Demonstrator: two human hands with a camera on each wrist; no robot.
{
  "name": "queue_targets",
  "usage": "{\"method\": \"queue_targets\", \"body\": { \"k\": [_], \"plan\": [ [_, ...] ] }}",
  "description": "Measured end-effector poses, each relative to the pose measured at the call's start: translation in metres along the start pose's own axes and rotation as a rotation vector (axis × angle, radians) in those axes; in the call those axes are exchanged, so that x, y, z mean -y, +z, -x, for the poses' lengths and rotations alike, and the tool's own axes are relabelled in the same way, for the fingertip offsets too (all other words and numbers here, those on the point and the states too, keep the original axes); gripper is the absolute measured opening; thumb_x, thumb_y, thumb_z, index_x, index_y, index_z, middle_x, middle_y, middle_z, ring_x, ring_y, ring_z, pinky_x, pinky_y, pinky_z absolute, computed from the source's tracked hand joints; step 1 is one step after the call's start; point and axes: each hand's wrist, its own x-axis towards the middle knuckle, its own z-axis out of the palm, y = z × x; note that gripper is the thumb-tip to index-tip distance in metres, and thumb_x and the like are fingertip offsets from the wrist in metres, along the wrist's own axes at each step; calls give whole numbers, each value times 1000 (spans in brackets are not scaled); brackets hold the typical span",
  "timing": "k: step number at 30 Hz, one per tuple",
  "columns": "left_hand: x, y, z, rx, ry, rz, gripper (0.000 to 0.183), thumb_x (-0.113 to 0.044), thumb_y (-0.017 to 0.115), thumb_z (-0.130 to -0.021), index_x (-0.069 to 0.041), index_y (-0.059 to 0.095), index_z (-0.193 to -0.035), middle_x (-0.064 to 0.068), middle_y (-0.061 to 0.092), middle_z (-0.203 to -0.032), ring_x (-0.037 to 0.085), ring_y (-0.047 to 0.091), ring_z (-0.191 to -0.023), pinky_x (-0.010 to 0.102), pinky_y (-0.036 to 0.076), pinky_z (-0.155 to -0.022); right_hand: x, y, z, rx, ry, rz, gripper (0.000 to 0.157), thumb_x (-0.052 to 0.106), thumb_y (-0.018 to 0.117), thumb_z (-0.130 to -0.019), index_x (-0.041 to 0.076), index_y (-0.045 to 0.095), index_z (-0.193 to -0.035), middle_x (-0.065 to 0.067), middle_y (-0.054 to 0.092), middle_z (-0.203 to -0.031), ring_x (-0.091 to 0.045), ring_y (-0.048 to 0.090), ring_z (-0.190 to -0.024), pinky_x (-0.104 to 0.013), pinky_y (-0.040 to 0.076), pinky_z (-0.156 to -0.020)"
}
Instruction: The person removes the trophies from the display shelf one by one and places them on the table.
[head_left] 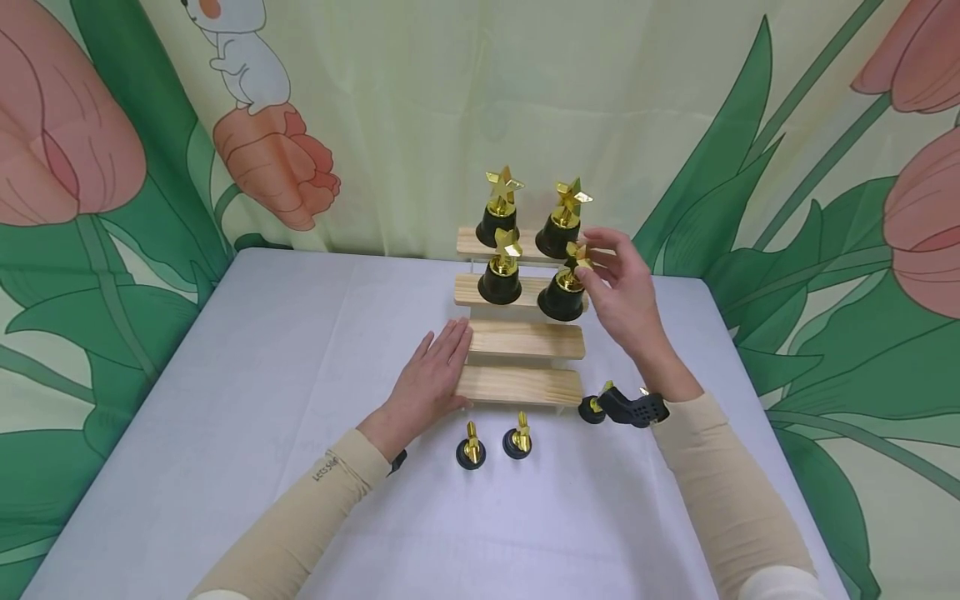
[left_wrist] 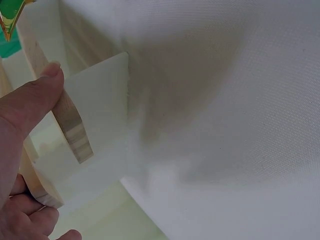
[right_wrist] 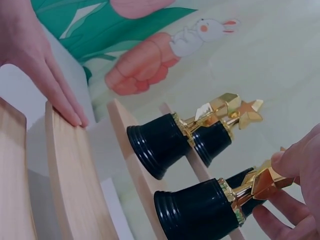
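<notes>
My right hand [head_left: 622,287] pinches the gold star of a black-based trophy [head_left: 561,302] at the right end of the second shelf from the top. In the right wrist view, the thumb and fingers meet around that star. Along the left ends of the lower shelves of a wooden tiered stand [head_left: 525,385] rests my left hand [head_left: 427,379], its fingers straight. The left wrist view has its thumb [left_wrist: 42,90] on a shelf end. Another star trophy [head_left: 500,283] stands left of the held one. Two more, a left trophy [head_left: 497,225] and a right trophy [head_left: 557,239], occupy the top shelf.
In front of the stand, two small trophies, one left [head_left: 471,454] and one right [head_left: 517,443], stand on the white tablecloth [head_left: 300,358]. Another trophy [head_left: 592,409] is partly hidden by the black wrist strap [head_left: 633,410]. A printed curtain [head_left: 405,125] hangs behind.
</notes>
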Motion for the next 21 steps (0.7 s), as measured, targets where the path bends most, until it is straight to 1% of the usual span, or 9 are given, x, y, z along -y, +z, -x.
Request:
{"method": "queue_targets", "body": {
  "k": [7,9,13,15,17,21],
  "plan": [
    [0,1,0,-8,2,-4,113,-50,75,-61,-2,15,-143,11,12,-151,23,14,-139,43,19,-112,-2,-6,3,-13,9,13,42,-2,54,-85,9,44,-124,-11,49,-119,-25,53,-113,-35,43,-97],
    [0,2,0,-10,3,-8,113,-50,75,-61,-2,14,-143,10,12,-151,23,14,-139,43,19,-112,-7,-9,2,-15,20,27,42,0,54,-85,11,45,-124,-10,50,-119,-24,53,-113,-35,43,-97],
    [0,2,0,-12,4,-18,114,-51,75,-60,-2,14,-143,10,11,-151,23,14,-139,43,19,-112,-25,-13,0,-24,36,58,43,6,57,-86,17,45,-125,-5,50,-119,-20,54,-113,-33,44,-97],
    [0,1,0,-9,2,-16,114,-51,75,-60,-2,14,-143,11,11,-151,23,14,-139,43,19,-112,-29,-15,0,-28,45,64,43,8,57,-86,17,44,-126,-3,50,-120,-19,54,-113,-33,44,-97],
    [-1,1,0,-7,0,-17,114,-51,75,-60,-2,14,-143,10,11,-151,23,14,-139,43,19,-112,-25,-16,2,-29,49,59,43,7,55,-87,16,44,-127,-6,49,-122,-22,53,-114,-35,43,-98],
    [-1,0,0,-1,-6,-13,114,-50,75,-61,-2,14,-143,10,11,-151,23,14,-139,43,19,-112,-9,-18,8,-30,55,55,42,4,53,-87,14,44,-127,-13,48,-123,-28,51,-114,-36,42,-99]
  ]
}}
